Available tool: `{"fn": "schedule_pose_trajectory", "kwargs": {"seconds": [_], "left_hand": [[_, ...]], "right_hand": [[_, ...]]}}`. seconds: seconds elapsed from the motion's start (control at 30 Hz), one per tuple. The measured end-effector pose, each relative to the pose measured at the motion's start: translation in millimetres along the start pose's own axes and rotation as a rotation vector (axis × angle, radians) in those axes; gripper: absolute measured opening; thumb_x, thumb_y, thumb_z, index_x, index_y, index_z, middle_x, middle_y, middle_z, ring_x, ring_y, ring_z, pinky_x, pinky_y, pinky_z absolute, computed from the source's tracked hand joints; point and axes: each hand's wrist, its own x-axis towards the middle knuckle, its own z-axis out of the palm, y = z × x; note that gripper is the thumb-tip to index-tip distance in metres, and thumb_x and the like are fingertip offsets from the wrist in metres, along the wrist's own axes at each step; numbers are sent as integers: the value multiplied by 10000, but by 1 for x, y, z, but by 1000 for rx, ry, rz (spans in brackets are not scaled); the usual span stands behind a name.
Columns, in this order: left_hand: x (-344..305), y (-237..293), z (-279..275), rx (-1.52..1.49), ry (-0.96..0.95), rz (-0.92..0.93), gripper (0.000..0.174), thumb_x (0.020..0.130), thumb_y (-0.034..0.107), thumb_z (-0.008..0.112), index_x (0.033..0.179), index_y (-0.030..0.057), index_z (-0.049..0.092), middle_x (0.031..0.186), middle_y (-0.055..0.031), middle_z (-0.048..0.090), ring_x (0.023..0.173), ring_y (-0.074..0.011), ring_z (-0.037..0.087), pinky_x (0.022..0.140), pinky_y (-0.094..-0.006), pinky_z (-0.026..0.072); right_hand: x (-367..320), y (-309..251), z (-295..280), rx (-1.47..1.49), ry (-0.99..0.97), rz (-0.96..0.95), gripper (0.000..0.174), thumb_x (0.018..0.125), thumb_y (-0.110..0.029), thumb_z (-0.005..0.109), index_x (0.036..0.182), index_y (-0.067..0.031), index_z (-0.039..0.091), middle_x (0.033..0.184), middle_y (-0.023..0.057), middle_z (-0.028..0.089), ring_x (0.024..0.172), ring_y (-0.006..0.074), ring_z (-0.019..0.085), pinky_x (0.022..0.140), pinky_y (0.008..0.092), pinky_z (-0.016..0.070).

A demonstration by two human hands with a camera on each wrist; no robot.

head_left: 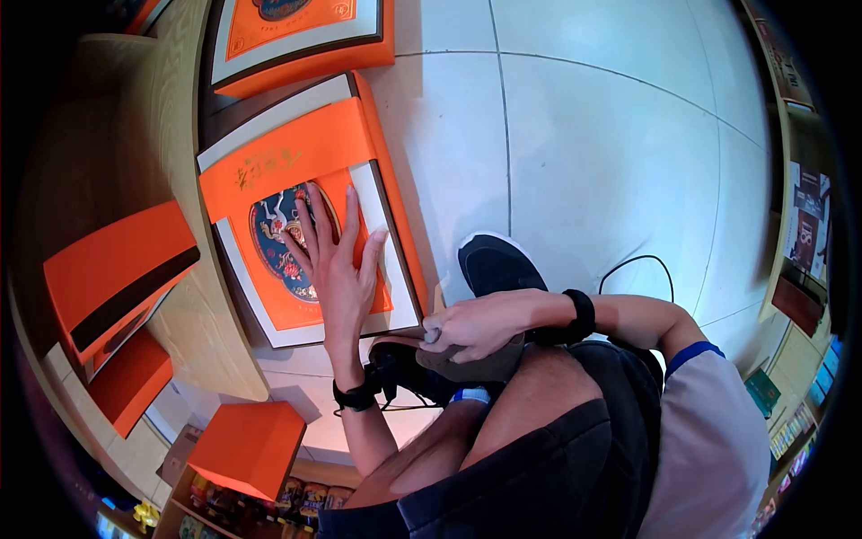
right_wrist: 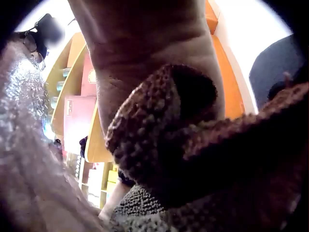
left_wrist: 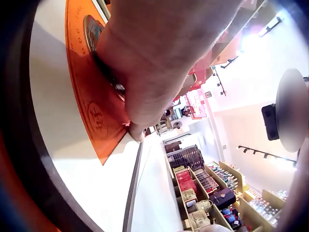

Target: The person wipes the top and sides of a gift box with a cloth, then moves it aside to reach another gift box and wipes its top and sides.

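Note:
A large orange gift box [head_left: 319,144] with a white border, gold lettering and a dark blue oval emblem [head_left: 269,238] lies on the floor. My left hand [head_left: 337,260] rests palm down on its top, fingers spread across the emblem. From the left wrist view, the palm side [left_wrist: 149,63] stands right over the orange panel [left_wrist: 91,96]. My right hand [head_left: 489,323] grips a brown-grey towel [head_left: 480,359] beside the box's near corner. The towel's nubby folds [right_wrist: 145,116] bunch under the palm in the right wrist view.
Another orange box [head_left: 310,67] lies beyond this one. A wooden shelf edge [head_left: 224,296] runs along the left, with an orange box [head_left: 126,269] on it and another orange box [head_left: 247,445] nearer me. My shoe [head_left: 503,265] stands on the tiled floor [head_left: 593,162].

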Motion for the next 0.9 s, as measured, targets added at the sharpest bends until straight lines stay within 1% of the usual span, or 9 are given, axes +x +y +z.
{"fn": "schedule_pose_trajectory", "kwargs": {"seconds": [0.13,0.3,0.33,0.37,0.4,0.53,0.7,0.77,0.9], "left_hand": [[0,-2,0,11,-10,12,618,1024,503,604,1591,289,485,1764,-102,172,1631,-330,110,1271,-608,-47],[2,4,-12,-14,-50,23,616,1023,466,623,1594,285,480,1762,-112,172,1627,-343,123,1271,-620,-26],[2,6,-18,-29,-80,8,609,1025,448,629,1592,283,483,1762,-113,170,1625,-350,130,1274,-620,0],[4,8,-23,-42,-110,-8,603,1026,429,635,1591,280,486,1762,-114,168,1623,-357,136,1277,-620,26],[7,13,-29,-36,-88,8,601,1016,370,677,1576,227,509,1707,-190,274,1587,-393,231,1268,-611,134],[20,26,-29,-242,26,-77,674,975,346,755,1563,137,503,1559,-271,366,1492,-428,341,1209,-601,245],[38,32,-14,13,99,48,869,958,490,734,1667,220,312,1720,-211,127,1584,-453,134,1246,-645,109],[41,32,-9,16,39,18,907,955,558,706,1681,223,279,1750,-217,15,1610,-460,18,1241,-686,21],[45,34,-6,31,-61,9,1009,876,579,773,1685,254,266,1770,-167,25,1621,-432,-1,1209,-733,-10]], "right_hand": [[-3,6,-23,-5,-83,-95,421,933,-161,657,1301,41,641,1129,216,617,1094,394,626,964,462,507],[-34,30,-75,67,223,-68,398,889,-179,735,1247,-8,702,1118,177,683,1018,334,673,913,418,533],[-40,33,-88,162,241,95,359,887,-165,740,1206,-3,709,1089,160,694,1001,330,676,913,399,535],[-45,33,-100,54,450,49,372,861,-187,751,1147,44,697,964,197,695,769,299,679,749,417,571],[-49,39,-107,15,641,180,388,845,-211,755,1150,25,705,935,200,708,804,290,698,773,402,580],[-36,56,-134,-3,1159,374,456,882,-225,721,1271,9,679,1006,249,754,853,376,755,798,420,603],[-4,62,-149,-20,1365,436,474,926,-229,731,1333,-1,648,1059,224,761,924,347,758,855,418,595],[6,44,-151,252,1306,444,495,949,-200,700,1394,-3,603,1018,220,759,880,393,747,843,429,599],[38,77,-143,-261,1374,348,510,966,-121,619,1456,6,552,1292,227,655,1110,414,672,959,460,566]]}}
